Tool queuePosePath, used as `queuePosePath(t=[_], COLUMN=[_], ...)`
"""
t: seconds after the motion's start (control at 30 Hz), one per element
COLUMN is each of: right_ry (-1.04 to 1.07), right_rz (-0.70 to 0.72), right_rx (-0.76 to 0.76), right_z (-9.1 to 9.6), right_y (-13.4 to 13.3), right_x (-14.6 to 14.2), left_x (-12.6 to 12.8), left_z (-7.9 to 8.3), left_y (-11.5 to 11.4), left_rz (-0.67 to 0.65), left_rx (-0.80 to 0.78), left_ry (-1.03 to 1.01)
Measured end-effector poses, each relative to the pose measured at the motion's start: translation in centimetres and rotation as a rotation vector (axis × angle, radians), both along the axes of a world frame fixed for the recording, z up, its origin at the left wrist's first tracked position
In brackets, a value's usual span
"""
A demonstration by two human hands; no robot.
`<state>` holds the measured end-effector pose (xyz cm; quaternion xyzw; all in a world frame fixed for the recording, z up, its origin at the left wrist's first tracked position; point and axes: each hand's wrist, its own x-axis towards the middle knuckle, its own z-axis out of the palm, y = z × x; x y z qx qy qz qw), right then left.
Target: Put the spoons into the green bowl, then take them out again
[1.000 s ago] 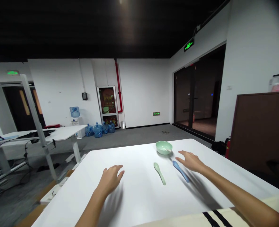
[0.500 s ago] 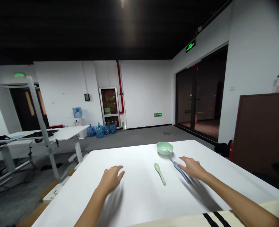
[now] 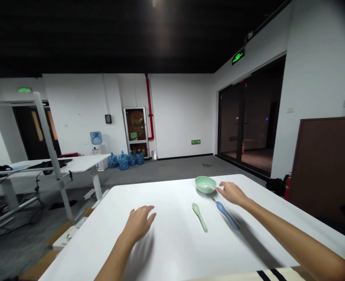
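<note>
My left hand (image 3: 139, 222) rests palm down on the white table (image 3: 172, 249), fingers stretched out, holding nothing. My right hand (image 3: 232, 192) reaches forward to the near rim of a pale green bowl (image 3: 205, 184); its fingertips pinch or touch something small and white at the rim, too small to name. A green spoon (image 3: 200, 216) lies on the table between my hands. A blue spoon (image 3: 226, 215) lies just below my right wrist.
A second white desk (image 3: 58, 164) with a metal frame stands at the left. Several blue water jugs (image 3: 124, 160) sit by the far wall. A brown panel (image 3: 327, 160) stands at the right, beside glass doors (image 3: 245, 125).
My right hand has moved forward from beside the blue spoon to the bowl's rim. My left hand has stayed flat on the table.
</note>
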<state>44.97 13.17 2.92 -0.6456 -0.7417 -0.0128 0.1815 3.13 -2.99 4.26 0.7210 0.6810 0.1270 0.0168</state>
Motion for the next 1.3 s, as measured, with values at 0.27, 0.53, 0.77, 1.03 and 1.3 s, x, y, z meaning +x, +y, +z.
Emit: queuePosePath(t=[0.27,0.53,0.77,1.03,1.3], right_ry=[-0.017,-0.018,-0.031,-0.010,0.029], right_rz=[-0.123,-0.195,-0.164,-0.143,-0.100], right_rx=[-0.109,-0.182,-0.234,-0.207,-0.163], right_z=[0.0,-2.2,-3.8,-3.0,0.9], right_y=[6.0,10.3,12.6,12.4,7.5], right_x=[-3.0,-3.3,-3.3,-3.3,0.9], left_x=[0.2,0.1,0.1,0.0,0.1], left_z=[0.6,0.9,0.9,0.6,0.4], left_y=[-0.2,-0.1,0.1,0.4,0.4], left_rz=[-0.019,0.004,0.005,0.004,-0.016], left_rx=[-0.013,-0.011,-0.023,-0.027,0.012], left_ry=[-0.038,-0.049,-0.059,-0.052,-0.001])
